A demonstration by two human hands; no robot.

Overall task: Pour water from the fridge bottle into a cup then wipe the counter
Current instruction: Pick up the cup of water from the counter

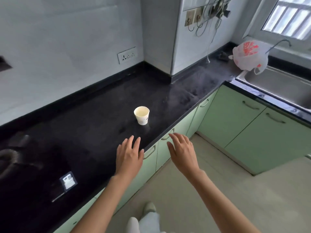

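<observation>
A white paper cup stands upright on the black counter, near its front edge. My left hand hovers over the counter's front edge, just short of the cup, fingers straight and spread, holding nothing. My right hand is beside it, out past the counter edge in front of the green cabinets, fingers also straight and empty. No bottle or cloth is in view.
Green cabinet doors run under the counter and turn the corner to a steel sink at the right. A white plastic bag sits by the sink. A stove burner lies at the far left. A wall socket is behind the cup.
</observation>
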